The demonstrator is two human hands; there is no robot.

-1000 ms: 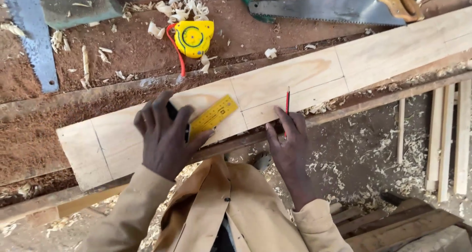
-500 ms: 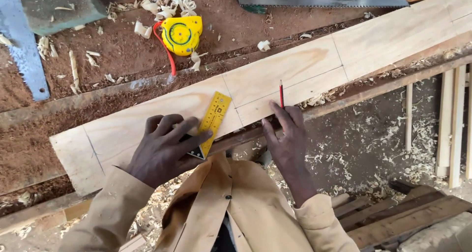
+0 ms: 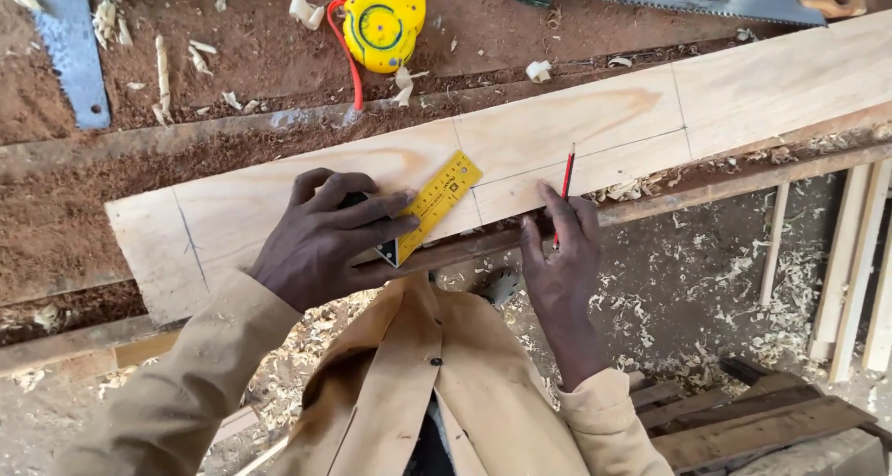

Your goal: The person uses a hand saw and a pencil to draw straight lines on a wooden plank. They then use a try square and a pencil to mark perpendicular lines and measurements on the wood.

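Currently a yellow try square is pinned flat on the pale plank by the left hand, whose fingers are spread over the square's dark stock at the plank's near edge. A red pencil is pinched upright in the closed fingers of the right hand, its tip resting on the plank near a pencilled line, a little apart from the blade. The blade is seen lying at a slant across the board, so a crooked mark could be made if the stock is not seated against the edge. Slipping could be caused by sawdust under the square. The plank overhangs the bench and could be tipped by heavy pressing.
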